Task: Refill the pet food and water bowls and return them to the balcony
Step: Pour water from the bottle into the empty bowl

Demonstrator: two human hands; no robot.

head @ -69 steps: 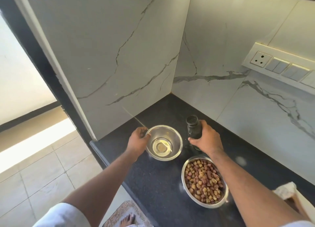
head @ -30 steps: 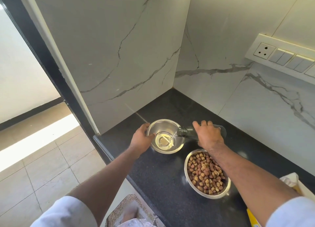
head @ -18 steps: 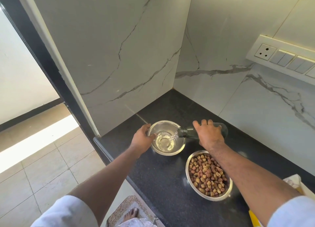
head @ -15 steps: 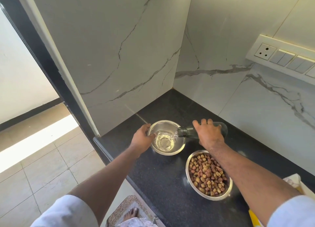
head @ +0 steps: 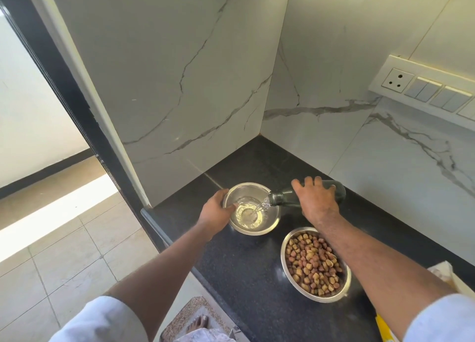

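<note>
A steel water bowl [head: 267, 227] stands near the left end of the black counter [head: 244, 269], with a pool of water in its bottom. My left hand [head: 216, 209] grips its left rim. My right hand [head: 317, 200] holds a dark glass bottle [head: 285, 197] tipped on its side, mouth over the bowl's right rim, and water streams from it into the bowl. A second steel bowl [head: 343, 287] full of brown and tan kibble sits on the counter to the right and nearer to me, under my right forearm.
Marble-patterned walls enclose the counter's back corner. A switch panel [head: 424, 89] is on the right wall. A dark door frame [head: 64, 89] and tiled floor lie to the left. A mat [head: 190, 321] with my foot on it lies below. A yellow-and-white packet [head: 385, 329] lies at the lower right.
The bottle went from upright to tipped on its side over the bowl, and water has been flowing since. The water level in the bowl has risen. My left hand stays on the rim.
</note>
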